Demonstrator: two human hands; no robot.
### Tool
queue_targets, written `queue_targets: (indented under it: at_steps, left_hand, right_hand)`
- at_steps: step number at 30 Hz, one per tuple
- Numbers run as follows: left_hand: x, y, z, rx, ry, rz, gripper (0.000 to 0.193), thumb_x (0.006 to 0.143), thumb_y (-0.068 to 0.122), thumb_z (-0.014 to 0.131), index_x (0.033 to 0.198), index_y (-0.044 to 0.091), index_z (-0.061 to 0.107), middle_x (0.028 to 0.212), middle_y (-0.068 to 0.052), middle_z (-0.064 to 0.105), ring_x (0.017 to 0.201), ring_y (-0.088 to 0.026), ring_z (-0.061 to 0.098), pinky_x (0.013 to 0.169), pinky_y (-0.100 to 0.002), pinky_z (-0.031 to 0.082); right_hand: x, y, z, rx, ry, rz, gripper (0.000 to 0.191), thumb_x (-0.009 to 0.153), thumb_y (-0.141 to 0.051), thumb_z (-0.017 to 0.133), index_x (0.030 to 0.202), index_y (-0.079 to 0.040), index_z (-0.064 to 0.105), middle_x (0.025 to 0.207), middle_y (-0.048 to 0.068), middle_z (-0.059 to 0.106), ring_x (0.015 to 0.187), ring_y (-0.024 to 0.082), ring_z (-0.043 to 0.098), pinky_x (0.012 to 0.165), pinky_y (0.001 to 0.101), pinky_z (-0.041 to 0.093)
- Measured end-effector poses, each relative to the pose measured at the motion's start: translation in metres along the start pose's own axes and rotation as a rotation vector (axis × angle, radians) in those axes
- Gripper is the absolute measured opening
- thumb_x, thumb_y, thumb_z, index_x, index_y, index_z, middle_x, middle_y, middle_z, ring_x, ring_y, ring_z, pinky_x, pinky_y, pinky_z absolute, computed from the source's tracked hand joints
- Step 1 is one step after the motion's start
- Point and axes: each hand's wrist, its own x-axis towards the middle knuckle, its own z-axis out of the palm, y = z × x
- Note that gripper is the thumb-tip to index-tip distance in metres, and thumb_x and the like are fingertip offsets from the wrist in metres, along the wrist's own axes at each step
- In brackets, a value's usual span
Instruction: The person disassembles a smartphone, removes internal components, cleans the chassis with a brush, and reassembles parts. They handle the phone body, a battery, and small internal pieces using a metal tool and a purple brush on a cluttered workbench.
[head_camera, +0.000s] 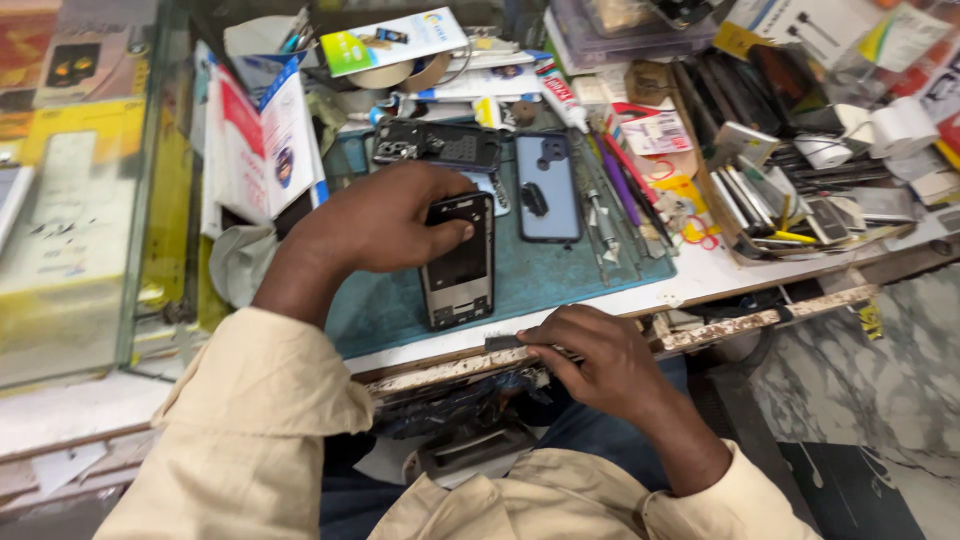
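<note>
Judging by the picture: an opened phone chassis (458, 262) is laid flat on the teal work mat (600, 265), near the front edge of the bench (700, 278). It is pinned at its upper end by the left hand (385, 218), thumb pressed on the top of the frame, fingers curled loosely over the upper left corner. Not a full grip, more a hold-down.

A thin flat metal tool (503, 343) is pinched in the right hand (590, 362), fingers closed tight round it, resting at the worn front lip of the bench, apart from the chassis.

Handling, as judged: the chassis is likely light, stiff along the rim, fragile inside. Exposed internals and any flex parts are best left untouched. It should be taken by the long side edges, not the middle. It may slide on the mat if pushed sideways, so downward pressure is needed.

A second phone (547, 187) with a blue-grey back is lying just right of the chassis, and a dark back cover (438, 146) above it. Screwdrivers and tweezers (610, 215) are lined up at the mat's right edge.
</note>
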Motion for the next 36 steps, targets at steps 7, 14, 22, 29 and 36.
queue_targets:
  at_steps: [7,14,22,29,36]
  left_hand:
    - [0.002,-0.007,0.007,0.024,0.095,0.061,0.043,0.084,0.029,0.077,0.119,0.005,0.067,0.101,-0.019,0.073,0.091,-0.035,0.070,0.077,-0.046,0.053]
    - [0.003,-0.003,0.008,-0.069,0.031,-0.045,0.030,0.086,0.027,0.077,0.110,0.010,0.072,0.095,-0.012,0.077,0.087,-0.028,0.075,0.078,-0.042,0.055]
    - [0.004,0.000,0.012,-0.014,0.028,0.029,0.032,0.086,0.028,0.079,0.110,0.008,0.071,0.096,-0.014,0.075,0.089,-0.032,0.072,0.080,-0.043,0.054]
    - [0.015,-0.010,0.014,-0.034,0.024,0.071,0.037,0.083,0.028,0.079,0.114,0.010,0.070,0.100,-0.013,0.075,0.094,-0.030,0.073,0.084,-0.043,0.054]
    - [0.016,-0.014,0.016,0.006,0.029,0.033,0.037,0.085,0.029,0.079,0.115,0.009,0.069,0.101,-0.015,0.075,0.095,-0.033,0.072,0.084,-0.044,0.054]
  right_hand:
    - [-0.005,0.007,-0.005,-0.024,-0.001,0.028,0.018,0.084,-0.011,0.079,0.103,-0.010,0.077,0.088,0.006,0.072,0.079,0.025,0.070,0.064,0.0356,0.055]
    - [-0.010,0.017,-0.011,-0.052,0.038,0.076,0.016,0.086,-0.010,0.078,0.102,-0.008,0.077,0.081,0.006,0.070,0.069,0.021,0.066,0.059,0.0341,0.051]
    - [-0.013,0.014,-0.010,-0.038,0.048,0.091,0.017,0.085,-0.009,0.078,0.102,-0.009,0.076,0.083,0.006,0.070,0.067,0.019,0.067,0.058,0.0319,0.053]
    - [0.015,-0.001,-0.010,-0.224,-0.065,-0.080,0.022,0.083,-0.011,0.076,0.105,-0.014,0.077,0.090,0.003,0.069,0.080,0.023,0.069,0.063,0.0373,0.054]
    - [0.039,-0.014,0.019,-0.320,-0.193,-0.148,0.028,0.078,-0.011,0.073,0.105,-0.017,0.078,0.088,0.002,0.066,0.084,0.025,0.069,0.063,0.0407,0.055]
